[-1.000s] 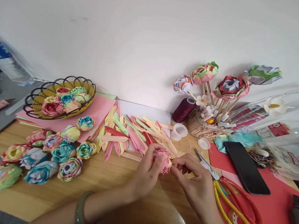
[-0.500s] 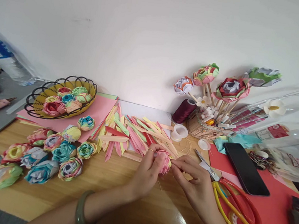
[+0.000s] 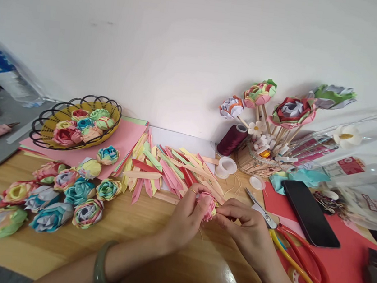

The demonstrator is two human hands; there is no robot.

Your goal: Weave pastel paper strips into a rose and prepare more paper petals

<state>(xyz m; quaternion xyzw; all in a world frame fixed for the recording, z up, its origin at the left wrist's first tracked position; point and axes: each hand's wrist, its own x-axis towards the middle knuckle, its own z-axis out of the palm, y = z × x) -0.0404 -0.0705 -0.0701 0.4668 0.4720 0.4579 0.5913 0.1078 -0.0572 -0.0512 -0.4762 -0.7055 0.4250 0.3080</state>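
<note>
A pink paper flower [image 3: 207, 206] with a little yellow on its right side is held above the wooden table. My left hand [image 3: 188, 221] is closed around its left side, thumb over the front. At the flower's right edge, the fingers of my right hand [image 3: 242, 225] are pinched together; whether they grip a petal or thread there is hidden. A thin thread hangs below the flower. Just behind my hands lies a pile of folded paper strips [image 3: 175, 169] in pink, yellow, green and red.
Several finished paper flowers [image 3: 53, 217] lie on the left, near a yellow basket [image 3: 45, 129] holding more. Scissors [image 3: 287, 248] and a black phone [image 3: 311, 213] rest on the right. Behind stand a maroon thread spool [image 3: 231, 140], a tape roll [image 3: 225, 167] and a pot [image 3: 246, 157] of stemmed paper flowers.
The flower has turned slightly in my left hand. My right fingers have shifted a little and bent closer against its right edge. The things on the table stay put.
</note>
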